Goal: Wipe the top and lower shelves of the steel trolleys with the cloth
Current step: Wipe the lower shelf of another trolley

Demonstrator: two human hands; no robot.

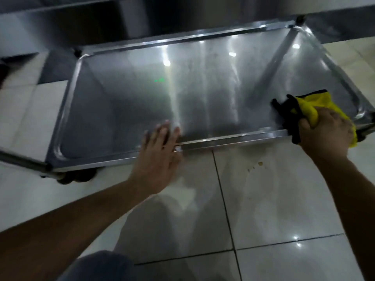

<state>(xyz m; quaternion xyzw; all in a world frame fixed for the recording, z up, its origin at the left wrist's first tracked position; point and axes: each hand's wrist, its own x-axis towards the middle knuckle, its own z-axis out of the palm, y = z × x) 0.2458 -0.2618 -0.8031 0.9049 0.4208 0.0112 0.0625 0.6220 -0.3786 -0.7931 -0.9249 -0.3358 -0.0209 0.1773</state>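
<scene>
The shelf [203,88] is a low steel tray of the trolley, seen from above. Its long axis runs left to right across the view, the right end tilted slightly away. The surface is brushed steel with bright light reflections and a small green glint near the centre; a raised rim with rounded corners runs round it. Motion blur softens the left end.

The cloth [304,106] is yellow with black edging, bunched, and lies on the shelf at the near right corner, partly draped over the near rim. It is gripped by the right hand [324,132], fingers curled round it, the grip closed on the fabric.

The left hand [160,151] is held with fingers straight and spread over the near rim about mid-length; whether it touches the steel cannot be told because of blur.

Most of the shelf surface left of the cloth is bare. The tiled floor [274,199] adjoins the near edge, with small yellowish spots on it. A dark wheel [75,177] sits under the near left corner. Another steel surface [60,17] overhangs the far edge.
</scene>
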